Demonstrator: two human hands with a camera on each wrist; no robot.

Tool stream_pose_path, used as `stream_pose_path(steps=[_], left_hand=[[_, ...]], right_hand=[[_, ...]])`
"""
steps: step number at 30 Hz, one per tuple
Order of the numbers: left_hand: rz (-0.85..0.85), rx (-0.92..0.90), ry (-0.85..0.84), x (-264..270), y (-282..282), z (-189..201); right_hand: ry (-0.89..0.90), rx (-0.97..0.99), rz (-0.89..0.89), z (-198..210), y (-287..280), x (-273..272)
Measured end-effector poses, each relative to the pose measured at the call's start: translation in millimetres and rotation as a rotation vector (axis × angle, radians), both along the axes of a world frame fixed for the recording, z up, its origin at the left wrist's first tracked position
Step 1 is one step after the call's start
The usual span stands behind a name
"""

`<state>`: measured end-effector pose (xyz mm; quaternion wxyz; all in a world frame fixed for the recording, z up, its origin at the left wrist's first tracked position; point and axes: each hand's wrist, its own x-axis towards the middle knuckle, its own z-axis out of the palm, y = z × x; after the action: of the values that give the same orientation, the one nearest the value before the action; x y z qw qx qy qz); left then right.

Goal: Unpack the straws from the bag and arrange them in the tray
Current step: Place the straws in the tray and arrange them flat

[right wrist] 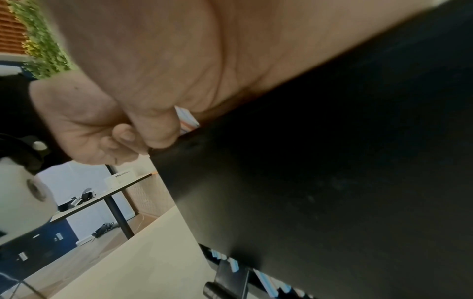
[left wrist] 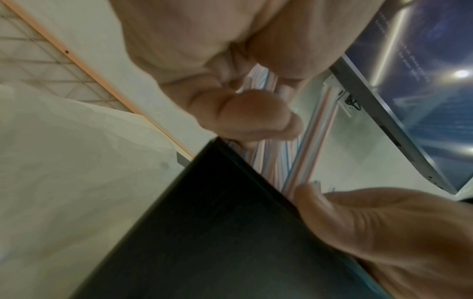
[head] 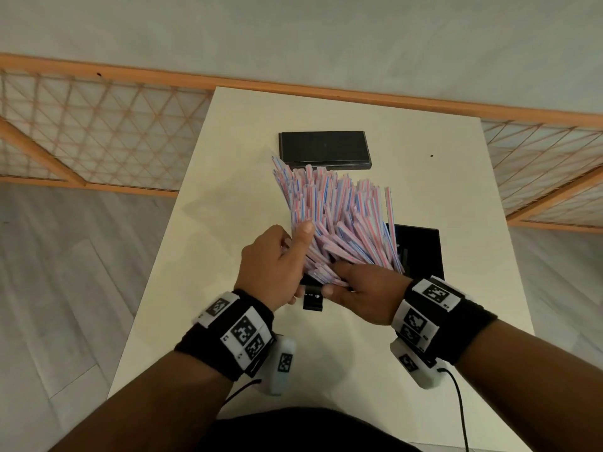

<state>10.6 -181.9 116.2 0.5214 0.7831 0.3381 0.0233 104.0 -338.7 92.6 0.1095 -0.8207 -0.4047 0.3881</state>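
Observation:
A thick bundle of pink, blue and white striped straws (head: 339,216) fans up and away from my hands over the middle of the table. My left hand (head: 277,265) grips the bundle's left side near its lower end, thumb up along the straws. My right hand (head: 359,288) curls round the lower ends from the right. Beneath the hands lies the black tray (head: 421,252), mostly hidden, with a small black handle (head: 313,300) at its near end. In the left wrist view the straws (left wrist: 307,141) run between my fingers above the tray's dark wall (left wrist: 217,232). The right wrist view shows that wall (right wrist: 332,182) with straw ends (right wrist: 189,121) peeking out.
A flat black box (head: 324,148) lies at the back of the white table (head: 195,272), just beyond the straw tips. A wooden lattice railing (head: 98,138) runs behind the table. A black cable (head: 460,406) hangs from my right wrist.

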Motion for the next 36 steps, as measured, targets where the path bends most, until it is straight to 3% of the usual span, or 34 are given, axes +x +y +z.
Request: stream_pose_path(steps=[7, 9, 12, 14, 17, 20, 22, 24, 28, 32, 36], left_hand=[[0.012, -0.093, -0.091, 0.1, 3.8, -9.5], [-0.005, -0.07, -0.089, -1.4, 7.3, -12.2], [-0.066, 0.105, -0.071, -5.2, 10.7, -18.4], [-0.023, 0.045, -0.095, -6.1, 11.1, -22.3], [0.012, -0.037, -0.085, -4.5, 11.7, -26.0], [-0.071, -0.025, -0.036, -2.1, 9.8, -27.6], [-0.113, -0.023, -0.028, -1.1, 9.2, -34.2], [-0.134, -0.02, -0.037, -0.6, 8.6, -39.4], [-0.141, -0.025, -0.056, 1.4, 8.0, -44.3], [-0.117, -0.055, -0.045, 2.5, 9.8, -46.3], [-0.092, -0.087, -0.095, 1.0, 9.6, -47.3]], right_hand=[[-0.041, 0.186, -0.076, 4.7, 2.7, -3.4], [-0.088, 0.161, -0.109, 6.0, 3.2, -7.3], [-0.179, 0.075, -0.127, 3.6, 4.1, -13.9], [-0.218, 0.065, -0.145, 6.7, 2.8, -16.6], [-0.281, 0.204, -0.17, 18.6, -10.9, -17.6], [-0.34, 0.377, -0.264, 28.8, -37.7, -15.1], [-0.354, 0.283, -0.443, 33.5, -54.8, -4.7], [-0.36, 0.048, -0.549, 34.4, -61.0, 8.9], [-0.227, -0.153, -0.545, 13.4, -39.1, 25.2], [-0.156, -0.148, -0.506, -2.7, -14.8, 25.2], [-0.174, 0.032, -0.447, 1.6, -9.0, 18.8]])
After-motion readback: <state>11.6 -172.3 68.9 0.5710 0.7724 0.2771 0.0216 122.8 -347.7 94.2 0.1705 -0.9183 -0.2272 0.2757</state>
